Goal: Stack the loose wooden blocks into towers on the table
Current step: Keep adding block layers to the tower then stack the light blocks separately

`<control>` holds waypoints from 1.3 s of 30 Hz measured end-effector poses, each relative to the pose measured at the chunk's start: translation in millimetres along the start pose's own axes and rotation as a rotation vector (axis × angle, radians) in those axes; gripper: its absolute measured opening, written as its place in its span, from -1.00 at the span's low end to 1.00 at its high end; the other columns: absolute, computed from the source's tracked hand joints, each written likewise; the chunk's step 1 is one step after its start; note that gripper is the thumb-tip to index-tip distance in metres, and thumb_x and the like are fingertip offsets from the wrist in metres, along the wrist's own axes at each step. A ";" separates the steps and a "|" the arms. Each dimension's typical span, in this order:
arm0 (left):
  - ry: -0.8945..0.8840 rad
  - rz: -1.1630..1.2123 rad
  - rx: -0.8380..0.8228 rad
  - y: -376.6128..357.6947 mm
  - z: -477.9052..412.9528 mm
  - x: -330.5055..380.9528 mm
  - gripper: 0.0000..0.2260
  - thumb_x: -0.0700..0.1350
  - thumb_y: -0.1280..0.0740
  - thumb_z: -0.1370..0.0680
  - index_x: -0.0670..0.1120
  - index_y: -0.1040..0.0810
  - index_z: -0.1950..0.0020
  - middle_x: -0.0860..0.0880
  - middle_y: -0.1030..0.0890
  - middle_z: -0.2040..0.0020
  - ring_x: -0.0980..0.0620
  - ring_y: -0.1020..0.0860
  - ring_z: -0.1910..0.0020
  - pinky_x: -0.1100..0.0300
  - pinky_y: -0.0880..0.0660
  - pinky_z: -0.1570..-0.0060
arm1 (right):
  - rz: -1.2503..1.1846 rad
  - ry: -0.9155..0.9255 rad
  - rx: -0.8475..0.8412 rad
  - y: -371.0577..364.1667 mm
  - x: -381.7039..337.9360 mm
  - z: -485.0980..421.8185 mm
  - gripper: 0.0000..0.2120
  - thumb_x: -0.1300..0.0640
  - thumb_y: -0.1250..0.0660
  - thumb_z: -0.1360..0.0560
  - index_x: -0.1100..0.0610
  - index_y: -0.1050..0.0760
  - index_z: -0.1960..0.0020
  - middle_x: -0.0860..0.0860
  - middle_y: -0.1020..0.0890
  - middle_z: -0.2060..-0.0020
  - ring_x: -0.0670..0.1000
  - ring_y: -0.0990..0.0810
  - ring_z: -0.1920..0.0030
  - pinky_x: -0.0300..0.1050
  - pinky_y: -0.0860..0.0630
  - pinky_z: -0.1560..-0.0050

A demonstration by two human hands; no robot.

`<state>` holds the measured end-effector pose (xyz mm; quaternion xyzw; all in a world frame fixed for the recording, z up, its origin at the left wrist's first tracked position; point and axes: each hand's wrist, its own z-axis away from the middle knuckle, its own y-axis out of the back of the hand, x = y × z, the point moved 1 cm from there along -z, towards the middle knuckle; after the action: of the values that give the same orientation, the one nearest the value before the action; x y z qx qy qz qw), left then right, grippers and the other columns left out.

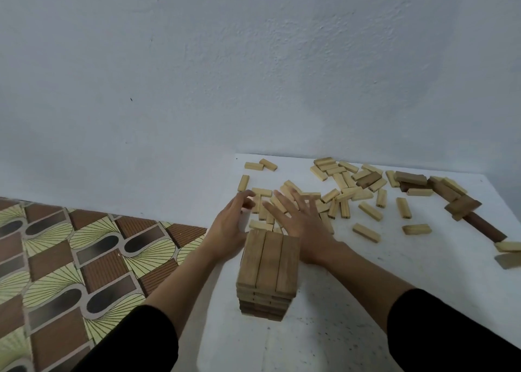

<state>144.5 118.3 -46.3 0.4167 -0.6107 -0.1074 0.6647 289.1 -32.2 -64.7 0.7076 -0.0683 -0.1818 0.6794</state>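
Two grips behind the tower point(267, 261): right hand point(301, 219) spread over loose blocks point(370, 211), left hand point(228, 222) blurred, its hold unclear.

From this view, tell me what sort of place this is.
Probably a room in a home, though that is a guess: a white table against a bare painted wall, patterned floor tiles, and wooden blocks scattered about.

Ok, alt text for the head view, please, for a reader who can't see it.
Two bare hands reach past a layered wooden block tower into loose pale blocks on a white table: right hand spread over them, left hand curled at the pile's edge. Darker blocks lie far right.
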 end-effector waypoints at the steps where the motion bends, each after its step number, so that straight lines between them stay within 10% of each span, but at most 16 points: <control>1: 0.004 0.034 -0.018 0.9 -3.0 -0.2 -0.24 0.15 -0.57 -0.39 0.07 -0.25 -0.45 0.10 -0.51 -0.25 0.07 -0.51 -0.19 0.25 -0.44 -0.13 | 0.013 -0.010 -0.005 -0.1 1.4 -1.1 -0.24 -0.52 0.29 -0.47 -0.26 0.08 -0.60 -0.06 0.10 -0.63 0.10 0.29 -0.60 0.38 0.23 -0.51; 7: 0.028 0.196 0.012 18.1 -11.1 -13.0 -0.43 0.12 -0.50 -0.39 0.05 -0.42 -0.34 0.10 -0.59 -0.20 0.13 -0.56 -0.23 0.05 -0.53 -0.26 | 0.034 -0.099 0.074 4.5 10.6 8.9 -0.27 -0.41 0.34 -0.53 -0.19 -0.20 -0.56 0.03 -0.20 -0.59 0.16 -0.06 -0.60 0.32 0.08 -0.52; 11: -0.012 -0.113 0.184 14.9 -24.1 -23.2 -0.55 0.01 -0.35 -0.61 0.01 -0.37 -0.47 0.05 -0.43 -0.43 0.03 -0.38 -0.40 -0.07 -0.40 -0.39 | 0.030 -0.211 0.135 5.0 11.8 22.6 -0.36 -0.30 0.15 -0.54 -0.10 -0.35 -0.49 0.07 -0.31 -0.53 0.16 -0.13 -0.57 0.36 -0.03 -0.50; 17: 0.038 -0.474 0.011 -21.0 -49.8 -26.0 -0.43 0.27 -0.06 -0.66 0.05 -0.19 -0.61 0.04 -0.14 -0.64 0.00 -0.12 -0.60 -0.08 -0.04 -0.51 | -0.020 -0.090 0.157 10.8 3.0 3.1 -0.36 -0.33 0.11 -0.56 -0.10 -0.27 -0.54 0.10 -0.27 -0.55 0.16 -0.08 -0.59 0.39 -0.03 -0.50; 22: -0.056 -0.136 0.028 -23.6 -51.4 -10.8 -0.51 0.12 -0.04 -0.64 -0.03 -0.36 -0.51 0.01 -0.56 -0.34 -0.06 -0.48 -0.35 -0.11 -0.40 -0.36 | -0.004 -0.171 0.126 -1.3 5.8 -6.6 -0.36 -0.35 0.12 -0.58 -0.11 -0.29 -0.53 0.12 -0.29 -0.54 0.18 -0.13 -0.58 0.38 0.00 -0.50; 30: 0.072 0.170 0.186 -4.1 -39.4 -10.5 -0.70 -0.18 -0.20 -0.66 0.07 -0.49 -0.35 0.15 -0.60 -0.11 0.27 -0.55 -0.08 0.43 -0.45 0.02 | -0.011 -0.144 0.313 8.9 11.6 -13.2 -0.47 -0.18 -0.04 -0.61 0.05 -0.41 -0.45 0.17 -0.43 -0.42 0.19 -0.31 -0.48 0.27 -0.34 -0.39; 39: 0.045 -0.344 0.072 3.4 -84.6 -25.9 -0.57 -0.08 -0.15 -0.69 0.00 -0.25 -0.58 -0.02 -0.18 -0.62 -0.13 -0.14 -0.56 -0.17 -0.21 -0.42 | 0.105 -0.126 0.055 4.9 20.1 -35.3 -0.47 -0.31 0.16 -0.64 -0.26 0.01 -0.59 0.03 -0.13 -0.61 0.14 0.02 -0.61 0.43 0.12 -0.50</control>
<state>213.5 173.2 -54.8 0.5410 -0.5188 -0.1882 0.6346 320.8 -6.4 -62.8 0.7086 -0.1528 -0.1879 0.6628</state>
